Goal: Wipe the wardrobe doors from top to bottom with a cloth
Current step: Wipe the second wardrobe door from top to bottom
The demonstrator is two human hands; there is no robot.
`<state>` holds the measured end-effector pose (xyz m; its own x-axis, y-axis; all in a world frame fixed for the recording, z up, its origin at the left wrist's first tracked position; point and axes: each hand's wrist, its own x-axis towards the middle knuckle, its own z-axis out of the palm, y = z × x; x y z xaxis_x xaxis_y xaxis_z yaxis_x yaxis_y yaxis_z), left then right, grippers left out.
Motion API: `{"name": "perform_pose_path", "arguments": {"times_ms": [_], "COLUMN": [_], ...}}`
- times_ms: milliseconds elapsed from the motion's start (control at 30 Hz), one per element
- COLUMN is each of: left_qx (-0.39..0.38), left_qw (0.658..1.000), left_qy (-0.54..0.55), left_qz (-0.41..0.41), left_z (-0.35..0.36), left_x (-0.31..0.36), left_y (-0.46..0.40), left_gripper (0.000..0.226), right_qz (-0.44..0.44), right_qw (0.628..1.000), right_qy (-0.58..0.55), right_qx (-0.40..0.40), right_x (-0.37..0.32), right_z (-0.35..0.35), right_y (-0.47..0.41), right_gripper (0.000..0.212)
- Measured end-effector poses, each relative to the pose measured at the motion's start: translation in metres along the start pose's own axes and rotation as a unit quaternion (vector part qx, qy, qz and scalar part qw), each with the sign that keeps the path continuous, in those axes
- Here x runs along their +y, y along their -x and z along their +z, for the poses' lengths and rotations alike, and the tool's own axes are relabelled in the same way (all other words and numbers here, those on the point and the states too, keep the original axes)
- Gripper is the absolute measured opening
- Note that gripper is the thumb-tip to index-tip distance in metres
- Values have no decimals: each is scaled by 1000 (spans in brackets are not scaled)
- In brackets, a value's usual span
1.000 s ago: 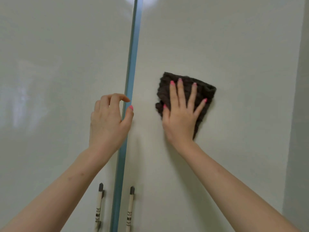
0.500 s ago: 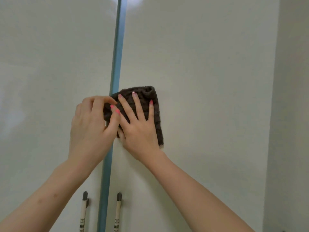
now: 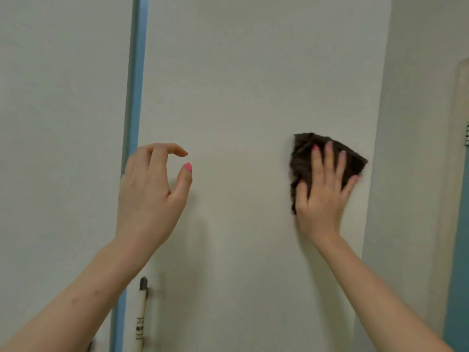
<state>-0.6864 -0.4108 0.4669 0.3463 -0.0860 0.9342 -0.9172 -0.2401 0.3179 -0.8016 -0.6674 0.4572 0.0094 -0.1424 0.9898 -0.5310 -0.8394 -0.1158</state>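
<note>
The right wardrobe door [image 3: 241,85] is a plain pale panel filling the middle of the view. Near its right edge my right hand [image 3: 322,196] lies flat, fingers spread, pressing a dark brown cloth [image 3: 303,158] against the door. My left hand [image 3: 152,196] is raised in front of the door's left part, fingers curled and apart, holding nothing; whether it touches the door I cannot tell. The left wardrobe door [image 3: 58,123] is beyond the blue strip [image 3: 135,80] between the two doors.
A white bar handle [image 3: 141,313] with a dark tip is on the right door's lower left, below my left forearm. A pale wall [image 3: 411,123] stands to the right of the wardrobe, with a blue-edged door frame [image 3: 459,262] at the far right.
My right hand slid the cloth from the door's left edge, beside the blue strip, across to its right edge. My left hand came off the strip and opened.
</note>
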Motion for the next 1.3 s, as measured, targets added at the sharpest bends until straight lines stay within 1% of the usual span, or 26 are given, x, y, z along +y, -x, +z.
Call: {"name": "perform_pose_path", "arguments": {"times_ms": [133,233,300,433,500,567,633,700,767,833,867,933,1000,1067,1100,1133,1167,1233,1300], "left_qx": [1,5,-2,-9,-11,-9,-3,4,8,12,14,18,22,22,17,10,4,-10,-23], "left_qw": [1000,999,999,996,995,995,995,995,995,994,994,995,995,995,995,995,995,994,993], "left_qy": [9,11,7,1,-4,-7,-8,-10,-14,-23,-26,-27,-19,-5,-2,-4,-8,-16,-14], "left_qz": [-11,-31,-50,-88,-97,-102,-102,-100,-101,-103,-102,-99,-95,-95,-94,-95,-97,-105,-114], "left_z": [5,1,-4,-10,-12,-16,-20,-25,-30,-35,-37,-39,-39,-36,-33,-31,-27,-19,-11], "left_x": [0,-9,-17,-32,-36,-38,-39,-41,-44,-48,-50,-51,-51,-50,-49,-49,-49,-48,-44], "left_y": [9,21,31,48,52,55,56,58,61,63,62,58,54,54,55,58,62,72,79], "left_gripper": [32,31,32,32,32,32,32,29,22,21,21,24,28,29,29,29,29,29,24], "right_qz": [114,189,199,156,107,-1,-123,-237,-348,-437,-461,-472,-439,-397,-386,-392,-416,-479,-526], "right_qw": [993,979,976,985,992,997,987,963,926,888,876,873,892,912,917,914,903,871,844], "right_qy": [-31,-61,-70,-76,-68,-57,-71,-91,-92,-79,-71,-54,-50,-66,-71,-72,-65,-42,-27], "right_qx": [20,45,45,11,-12,-43,-72,-95,-111,-121,-122,-110,-91,-79,-76,-78,-85,-102,-100], "right_x": [27,35,36,17,-1,-23,-47,-69,-90,-111,-123,-147,-166,-174,-172,-166,-155,-124,-96], "right_z": [0,5,7,11,11,11,10,9,9,10,12,15,20,24,25,26,27,27,24], "right_y": [6,28,57,127,143,148,145,135,119,92,78,53,44,54,66,82,99,128,138], "right_gripper": [69,68,66,66,65,61,60,57,50,47,47,49,50,49,48,48,47,47,46]}}
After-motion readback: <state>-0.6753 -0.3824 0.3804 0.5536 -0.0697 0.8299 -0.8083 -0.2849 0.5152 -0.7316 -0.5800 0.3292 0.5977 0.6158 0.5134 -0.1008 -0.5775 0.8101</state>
